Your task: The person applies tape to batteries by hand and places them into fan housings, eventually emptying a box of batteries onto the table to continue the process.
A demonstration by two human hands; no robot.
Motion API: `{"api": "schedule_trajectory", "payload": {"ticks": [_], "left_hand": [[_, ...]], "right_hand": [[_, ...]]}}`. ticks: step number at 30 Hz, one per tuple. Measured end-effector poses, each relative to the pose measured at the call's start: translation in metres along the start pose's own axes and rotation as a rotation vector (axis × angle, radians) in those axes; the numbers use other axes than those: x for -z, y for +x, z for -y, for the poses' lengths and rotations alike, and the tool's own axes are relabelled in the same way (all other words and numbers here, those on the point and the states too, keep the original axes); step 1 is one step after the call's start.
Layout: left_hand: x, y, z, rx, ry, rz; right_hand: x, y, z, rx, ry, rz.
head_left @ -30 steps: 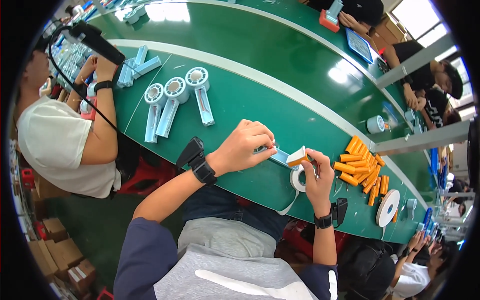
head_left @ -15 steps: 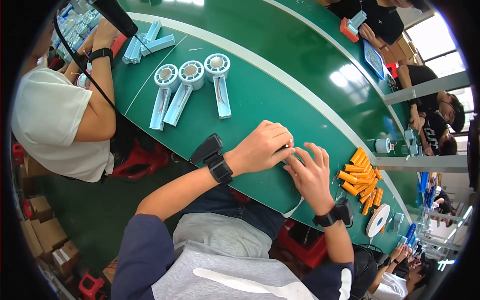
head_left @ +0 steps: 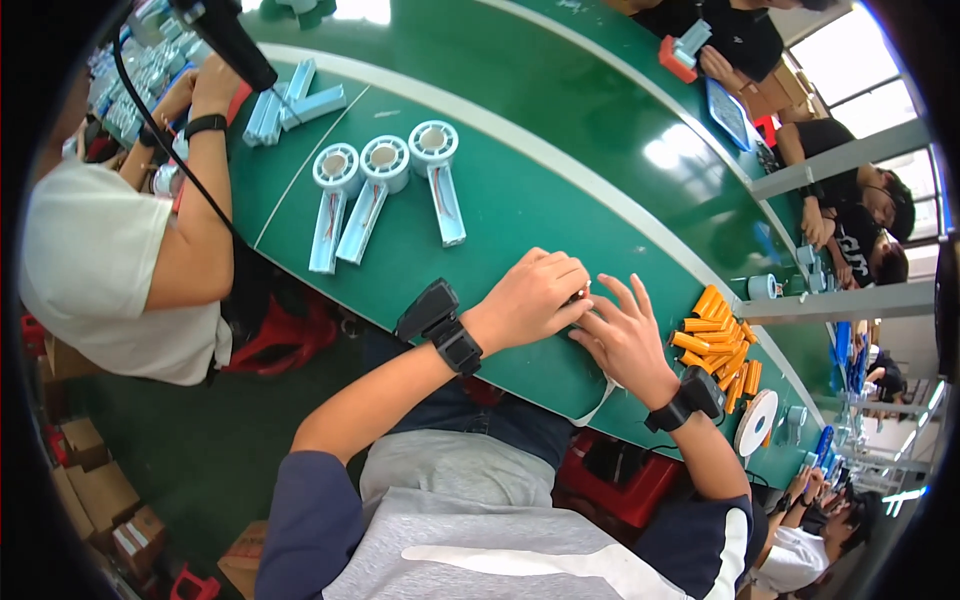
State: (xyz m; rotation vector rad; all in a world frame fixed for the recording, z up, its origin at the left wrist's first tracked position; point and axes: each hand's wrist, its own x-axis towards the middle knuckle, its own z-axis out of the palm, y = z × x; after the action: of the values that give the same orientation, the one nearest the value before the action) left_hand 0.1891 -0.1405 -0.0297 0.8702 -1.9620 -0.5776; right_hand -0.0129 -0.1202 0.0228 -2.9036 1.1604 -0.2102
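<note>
My left hand point(head_left: 535, 295) is closed in a pinch above the green table. A small dark thing with a pale spot shows at its fingertips, too hidden to name. My right hand point(head_left: 628, 330) meets it from the right, fingers spread and raised, with thumb and forefinger close to the left fingertips. A thin white strip point(head_left: 598, 404) hangs over the near table edge below the right hand. Ahead to the left lie three light-blue handheld fan bodies point(head_left: 385, 158), round heads up, their open handles point(head_left: 447, 206) showing thin wires.
Orange cylindrical cells point(head_left: 715, 340) lie piled to the right, with a white reel point(head_left: 757, 422) nearer me. Light-blue handle shells point(head_left: 290, 105) lie far left beside a co-worker's arm point(head_left: 205, 180). A black tool point(head_left: 225, 40) hangs above them. Red stools point(head_left: 610, 485) stand below.
The view has shifted slightly. Both hands stay together at the small thing; my right fingers are spread a little wider and straighter.
</note>
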Motion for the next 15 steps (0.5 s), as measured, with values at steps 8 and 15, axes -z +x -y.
{"api": "schedule_trajectory", "payload": {"ticks": [8, 15], "left_hand": [[0.014, -0.003, -0.004, -0.054, 0.078, 0.119], [0.031, 0.008, -0.004, -0.045, 0.118, 0.374]], "right_hand": [[0.034, -0.053, -0.026, -0.182, 0.403, -0.109], [0.019, -0.133, -0.015, -0.501, 0.427, -0.345]]}}
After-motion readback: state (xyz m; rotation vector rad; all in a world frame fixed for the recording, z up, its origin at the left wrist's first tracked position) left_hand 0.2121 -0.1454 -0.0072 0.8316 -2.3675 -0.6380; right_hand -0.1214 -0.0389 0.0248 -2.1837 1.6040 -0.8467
